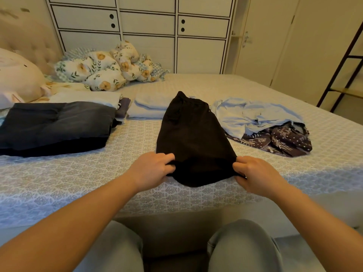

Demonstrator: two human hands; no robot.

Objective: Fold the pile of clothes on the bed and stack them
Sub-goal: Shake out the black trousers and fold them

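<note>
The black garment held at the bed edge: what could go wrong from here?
1. The black garment overlaps the unfolded light blue shirt; folding it may drag that shirt along.
2. Its near end, pinched by the left hand and right hand, hangs over the bed edge and may slip off.

Dark folded jeans [53,126] cropped left.
</note>
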